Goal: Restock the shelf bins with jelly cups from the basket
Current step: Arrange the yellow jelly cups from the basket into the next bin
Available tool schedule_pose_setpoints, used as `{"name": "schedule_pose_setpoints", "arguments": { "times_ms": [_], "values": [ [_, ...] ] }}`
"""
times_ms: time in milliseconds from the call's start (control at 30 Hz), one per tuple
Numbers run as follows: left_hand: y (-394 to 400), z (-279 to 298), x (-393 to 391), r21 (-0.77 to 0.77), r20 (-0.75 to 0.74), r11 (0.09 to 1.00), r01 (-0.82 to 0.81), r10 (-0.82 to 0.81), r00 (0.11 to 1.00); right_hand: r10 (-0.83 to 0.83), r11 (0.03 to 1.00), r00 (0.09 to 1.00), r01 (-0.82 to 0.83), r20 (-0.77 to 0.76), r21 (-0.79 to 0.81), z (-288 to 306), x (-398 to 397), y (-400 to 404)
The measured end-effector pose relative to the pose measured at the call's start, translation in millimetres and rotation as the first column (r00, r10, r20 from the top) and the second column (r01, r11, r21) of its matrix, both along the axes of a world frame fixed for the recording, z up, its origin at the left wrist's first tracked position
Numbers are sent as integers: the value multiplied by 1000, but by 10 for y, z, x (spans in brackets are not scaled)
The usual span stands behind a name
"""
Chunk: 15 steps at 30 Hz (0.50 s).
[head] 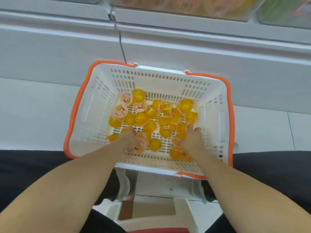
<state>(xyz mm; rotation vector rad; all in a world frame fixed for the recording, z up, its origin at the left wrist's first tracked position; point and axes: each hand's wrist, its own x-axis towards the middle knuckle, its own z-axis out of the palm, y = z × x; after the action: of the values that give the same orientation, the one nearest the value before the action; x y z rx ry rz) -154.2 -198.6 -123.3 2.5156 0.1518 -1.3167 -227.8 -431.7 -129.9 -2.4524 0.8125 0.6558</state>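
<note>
A white slotted basket with orange handles stands on the floor in front of me. Several yellow jelly cups with pink printed lids lie scattered on its bottom. Both my hands are down inside it. My left hand curls around a few cups near the front left. My right hand rests on a cluster of cups at the front right, fingers bent over them. Clear shelf bins holding coloured jelly cups run along the top edge of the view.
A white shelf base rises just behind the basket, with a thin grey cable hanging down it. A pale step stool sits between my dark-trousered knees. White floor tiles lie on both sides of the basket.
</note>
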Motion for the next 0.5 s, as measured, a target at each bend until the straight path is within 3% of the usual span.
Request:
{"name": "schedule_pose_setpoints", "arguments": {
  "times_ms": [167, 300, 400, 500],
  "values": [
    [47, -53, -33, 21, -20, 988, 155, -155, 988, 14, 985, 989, 12, -149, 171, -89, 12, -90],
    [100, -19, 33, -9, -108, 994, 109, -109, 988, 97, 963, 988, -64, -118, 261, -107, 100, -177],
    [187, 91, 102, -145, -289, 980, -135, 88, 953, 44, 957, 990, -3, -135, 291, -128, 236, -218],
    [293, 241, 99, -294, -560, 795, -531, 307, 770, -45, 978, 997, 57, -63, 202, -195, 267, -235]
  ]
}}
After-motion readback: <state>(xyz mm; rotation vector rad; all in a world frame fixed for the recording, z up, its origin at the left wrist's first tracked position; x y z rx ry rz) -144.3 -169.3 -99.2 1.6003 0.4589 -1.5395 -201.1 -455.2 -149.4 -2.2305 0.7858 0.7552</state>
